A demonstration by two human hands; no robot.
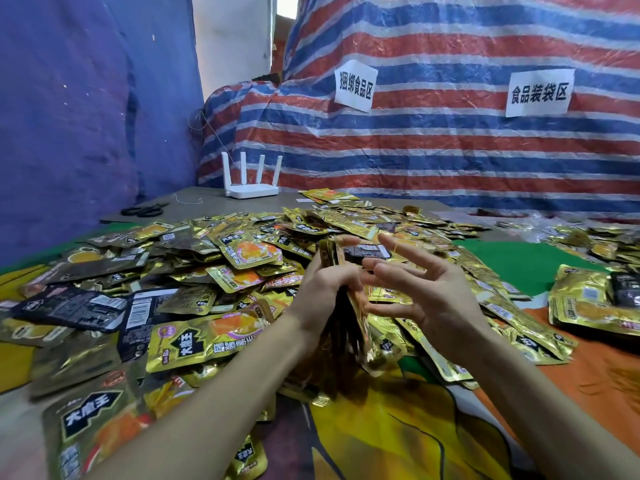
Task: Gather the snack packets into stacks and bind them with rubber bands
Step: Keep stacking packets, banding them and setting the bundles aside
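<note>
View over the worker's two bare forearms at the packing table; clock directions are read from the hands, 12 o'clock being the far wall.

One left hand [323, 284] had its fingers curled tightly round one upright stack of packets [346, 327], which was gold-edged, held just above the table and too closely packed for its packets to be counted. One right hand [429, 296] stood just beside the stack at 3 o'clock, palm towards it. All its fingers were straight and spread apart and gripped nothing. A thin yellowish band [395, 249] crossed its index finger; whether this loop reached any other finger could not be told.

The loose packets [221, 268], mostly gold with a few black, lay in one heap from 7 o'clock round to 1 o'clock, far too many to count. One second pile of gold packets [581, 303] lay well apart at 3 o'clock on the green and orange cloth [519, 263].

At 11 o'clock stood one white router [254, 191] with four upright antennas. One pair of dark scissors [143, 210] lay at 10 o'clock. Two white paper signs, the nearer sign [355, 85] at 12 o'clock and the farther sign [538, 93] at 1 o'clock, hung on one red, white and blue striped tarpaulin [450, 157]. One blue sheet [86, 116] covered the wall at 10 o'clock.
</note>
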